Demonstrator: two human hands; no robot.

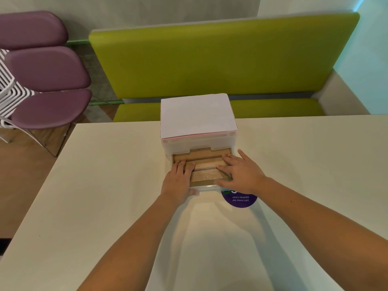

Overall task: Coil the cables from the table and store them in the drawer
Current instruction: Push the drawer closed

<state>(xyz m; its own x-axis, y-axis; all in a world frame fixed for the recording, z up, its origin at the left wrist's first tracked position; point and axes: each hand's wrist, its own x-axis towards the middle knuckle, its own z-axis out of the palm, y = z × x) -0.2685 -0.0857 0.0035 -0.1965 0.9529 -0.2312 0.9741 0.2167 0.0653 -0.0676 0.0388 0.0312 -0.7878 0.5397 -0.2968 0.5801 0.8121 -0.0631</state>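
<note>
From my head camera, I had both palms down in the pulled-out drawer [212, 186] of the small plastic drawer unit [198, 141] on the white table [105, 185]. My left hand [178, 181] and right hand [239, 175] lay flat, fingers straight, gripping nothing, pressing the brown cardboard boxes [204, 166] inside. I saw 0 cables — not on the table, not in the drawer. Pressing too hard could have tipped the light unit forward — or jammed the drawer.
</note>
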